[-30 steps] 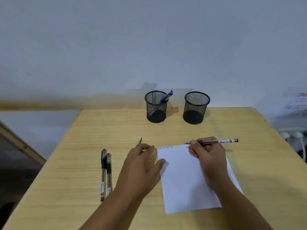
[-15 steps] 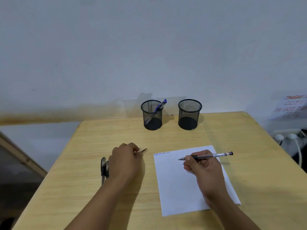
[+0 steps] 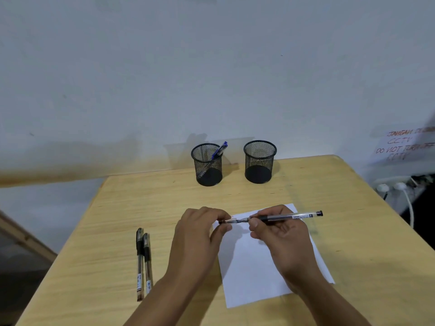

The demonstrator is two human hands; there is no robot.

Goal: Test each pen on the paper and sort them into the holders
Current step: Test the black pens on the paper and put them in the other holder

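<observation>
Our left hand [image 3: 200,229] has come across with the cap [image 3: 226,221], pinching it onto the pen [image 3: 286,217] our right hand [image 3: 281,234] is gripping above the paper [image 3: 259,274]. One pen [image 3: 219,150] is sitting sorted in a holder [image 3: 207,164]; two pens [image 3: 143,262] are waiting left of our fingers.

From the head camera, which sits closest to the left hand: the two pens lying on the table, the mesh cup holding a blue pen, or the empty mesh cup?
1. Two black pens, lying left of the left hand.
2. Black mesh cup with blue pen, far side.
3. Empty black mesh cup, far right.
</observation>
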